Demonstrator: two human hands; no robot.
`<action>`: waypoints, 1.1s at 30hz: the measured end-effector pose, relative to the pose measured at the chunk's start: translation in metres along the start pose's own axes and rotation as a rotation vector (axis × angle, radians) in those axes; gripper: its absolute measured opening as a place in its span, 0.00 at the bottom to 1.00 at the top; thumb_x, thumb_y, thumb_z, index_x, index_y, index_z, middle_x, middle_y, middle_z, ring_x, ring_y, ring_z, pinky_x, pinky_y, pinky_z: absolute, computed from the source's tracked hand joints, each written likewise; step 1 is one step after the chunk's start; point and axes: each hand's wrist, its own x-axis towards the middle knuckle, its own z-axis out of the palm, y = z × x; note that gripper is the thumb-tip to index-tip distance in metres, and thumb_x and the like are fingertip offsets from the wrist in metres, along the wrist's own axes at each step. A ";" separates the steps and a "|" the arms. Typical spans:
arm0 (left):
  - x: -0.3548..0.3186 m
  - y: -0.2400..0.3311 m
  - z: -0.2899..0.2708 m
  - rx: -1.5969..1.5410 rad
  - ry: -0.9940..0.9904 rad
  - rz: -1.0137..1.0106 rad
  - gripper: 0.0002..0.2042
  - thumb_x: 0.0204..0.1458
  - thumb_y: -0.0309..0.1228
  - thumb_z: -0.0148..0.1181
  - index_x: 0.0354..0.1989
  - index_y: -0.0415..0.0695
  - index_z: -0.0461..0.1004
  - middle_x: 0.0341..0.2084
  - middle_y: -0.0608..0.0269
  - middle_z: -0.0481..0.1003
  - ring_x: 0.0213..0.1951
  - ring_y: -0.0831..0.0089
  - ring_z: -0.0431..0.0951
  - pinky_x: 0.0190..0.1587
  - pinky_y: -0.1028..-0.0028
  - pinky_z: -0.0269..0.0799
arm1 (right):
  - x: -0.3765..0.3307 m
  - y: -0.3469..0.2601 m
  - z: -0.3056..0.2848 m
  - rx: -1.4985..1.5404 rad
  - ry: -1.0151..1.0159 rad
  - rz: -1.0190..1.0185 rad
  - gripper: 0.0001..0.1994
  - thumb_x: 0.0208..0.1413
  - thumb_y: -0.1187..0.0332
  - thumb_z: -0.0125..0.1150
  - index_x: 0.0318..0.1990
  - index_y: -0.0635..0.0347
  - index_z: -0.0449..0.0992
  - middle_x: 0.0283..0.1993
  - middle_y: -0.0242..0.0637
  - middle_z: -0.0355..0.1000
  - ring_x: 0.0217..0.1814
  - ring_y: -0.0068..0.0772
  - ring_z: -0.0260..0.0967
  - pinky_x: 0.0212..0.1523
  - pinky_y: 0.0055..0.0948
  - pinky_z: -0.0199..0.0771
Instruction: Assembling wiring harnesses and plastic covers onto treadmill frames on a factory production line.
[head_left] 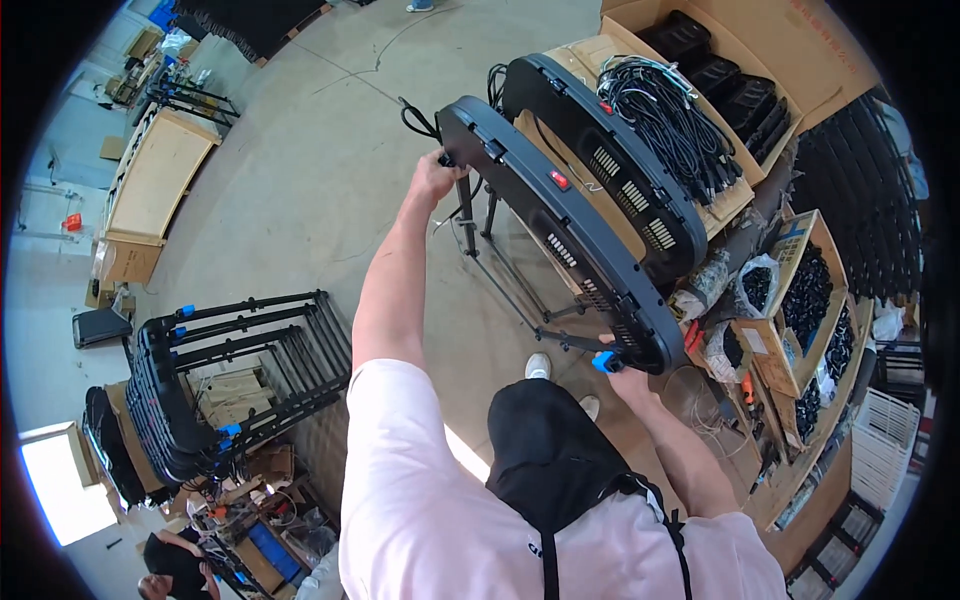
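A long black plastic housing (545, 210) with rounded ends, vent slots and a red switch (559, 180) is held up before me, with black metal tubes under it. At its far left end, my left hand (437, 175) is closed around a black part at its underside. My right hand (630, 384) grips the near right end, beside a blue clip (606, 362); the housing partly hides its fingers. Just beyond stands a second, similar black housing (600, 150), apart from the first. A loop of black cable (418, 118) sticks out past the far end.
To the right, a workbench carries a bundle of black cables (665, 125), a cardboard box (790, 130) of black parts and boxes of small black pieces (808, 290). Black metal frames (240, 350) with blue clips stand at left. Another person (175, 562) is at lower left.
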 end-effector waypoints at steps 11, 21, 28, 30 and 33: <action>0.076 -0.026 0.003 0.029 0.052 0.081 0.24 0.52 0.26 0.74 0.59 0.39 0.77 0.38 0.61 0.82 0.39 0.72 0.80 0.44 0.70 0.77 | 0.048 0.008 0.031 -0.070 0.024 -0.052 0.15 0.53 0.71 0.73 0.49 0.57 0.81 0.51 0.38 0.79 0.56 0.38 0.76 0.60 0.38 0.73; 0.013 -0.033 0.068 -0.181 0.482 -0.046 0.28 0.60 0.38 0.63 0.66 0.36 0.68 0.59 0.45 0.75 0.59 0.58 0.76 0.62 0.64 0.69 | 0.067 -0.009 -0.011 -0.410 -0.253 0.562 0.22 0.54 0.52 0.68 0.46 0.63 0.82 0.41 0.55 0.80 0.50 0.56 0.78 0.50 0.52 0.78; -0.134 0.024 0.202 -0.997 0.013 -0.185 0.23 0.72 0.49 0.49 0.56 0.38 0.72 0.47 0.57 0.79 0.51 0.66 0.80 0.54 0.69 0.76 | 0.047 0.012 -0.030 0.026 -0.186 0.628 0.34 0.49 0.52 0.75 0.59 0.67 0.74 0.51 0.49 0.80 0.57 0.44 0.78 0.61 0.41 0.75; -0.125 0.043 0.208 -1.287 -0.080 -0.270 0.36 0.67 0.62 0.44 0.62 0.37 0.69 0.58 0.54 0.75 0.60 0.58 0.75 0.63 0.62 0.71 | 0.052 0.010 -0.020 0.202 -0.140 0.587 0.37 0.48 0.54 0.76 0.61 0.68 0.71 0.55 0.48 0.78 0.60 0.43 0.76 0.62 0.40 0.74; -0.093 0.077 0.197 -1.557 -0.222 -0.349 0.45 0.61 0.72 0.41 0.68 0.40 0.66 0.67 0.55 0.70 0.65 0.55 0.70 0.70 0.56 0.64 | 0.069 0.007 -0.005 0.157 -0.136 0.543 0.44 0.47 0.50 0.76 0.66 0.67 0.64 0.61 0.54 0.75 0.65 0.50 0.73 0.65 0.41 0.71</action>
